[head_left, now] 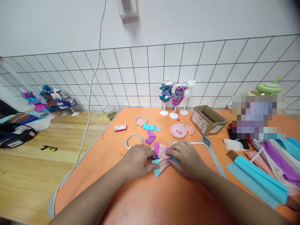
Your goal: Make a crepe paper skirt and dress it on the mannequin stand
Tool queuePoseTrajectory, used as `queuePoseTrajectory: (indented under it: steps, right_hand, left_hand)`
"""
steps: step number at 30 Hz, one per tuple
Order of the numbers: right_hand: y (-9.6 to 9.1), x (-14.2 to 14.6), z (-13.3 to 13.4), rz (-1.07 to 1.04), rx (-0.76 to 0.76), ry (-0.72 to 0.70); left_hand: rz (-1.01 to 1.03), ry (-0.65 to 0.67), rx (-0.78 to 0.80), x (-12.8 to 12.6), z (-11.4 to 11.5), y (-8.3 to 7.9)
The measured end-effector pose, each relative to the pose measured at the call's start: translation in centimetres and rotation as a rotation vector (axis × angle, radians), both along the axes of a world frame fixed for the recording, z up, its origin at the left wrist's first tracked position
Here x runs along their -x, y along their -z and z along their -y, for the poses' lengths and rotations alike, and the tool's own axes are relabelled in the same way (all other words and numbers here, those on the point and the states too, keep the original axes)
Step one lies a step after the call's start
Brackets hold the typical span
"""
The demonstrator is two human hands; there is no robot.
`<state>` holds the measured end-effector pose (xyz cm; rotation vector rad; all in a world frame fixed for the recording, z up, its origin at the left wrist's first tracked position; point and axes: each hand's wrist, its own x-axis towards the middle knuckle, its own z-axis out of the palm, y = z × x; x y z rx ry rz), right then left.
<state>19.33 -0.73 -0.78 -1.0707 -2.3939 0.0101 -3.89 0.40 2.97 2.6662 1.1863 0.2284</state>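
Found both forearms stretched forward over the orange counter, palms down. Noted left hand and right hand meeting on a pleated paper piece at mid-counter. Recorded left grip narrow, fingertips pinched on the piece's left edge; right grip likewise closed on its right edge, knuckles raised. Logged the piece as fan-folded crepe, purple and pink on top, blue at the near hem, lying flat. Just beyond the piece, spotted a wire ring and purple scraps; farther beyond, blue scraps, a pink dish and a cardboard box. Farthest beyond, sighted three small mannequins against the grid wall.
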Motion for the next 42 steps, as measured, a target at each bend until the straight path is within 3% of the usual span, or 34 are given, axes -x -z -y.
queuePoseTrajectory:
  steps: [3, 7, 11, 14, 18, 25, 42]
  right_hand:
    - [0.9, -0.2, 0.0, -0.008, -0.064, -0.006]
    - [1.5, -0.6, -0.1, -0.006, -0.110, -0.028]
    - [1.6, -0.6, -0.2, -0.001, -0.126, -0.044]
    - [1.5, -0.6, -0.2, 0.015, -0.144, -0.040]
    - [1.6, -0.8, -0.3, 0.009, -0.152, -0.042]
    - [1.7, -0.6, -0.4, -0.036, -0.133, -0.031]
    - [1.9, -0.4, -0.1, -0.050, -0.171, -0.009]
  left_hand:
    - [-0.041, 0.010, -0.019, 0.2, 0.2, 0.3]
    - [0.068, -0.021, -0.142, 0.3, 0.4, 1.1]
    - [0.201, 0.028, -0.351, 0.2, 0.6, 1.8]
    - [0.278, 0.124, -0.406, 0.2, 0.7, 1.9]
    - [0.247, 0.248, -0.384, 0.0, 0.2, 2.3]
    - [0.178, 0.158, -0.359, 0.3, -1.3, 4.0]
    - [0.216, 0.081, -0.264, -0.5, -0.8, 3.7]
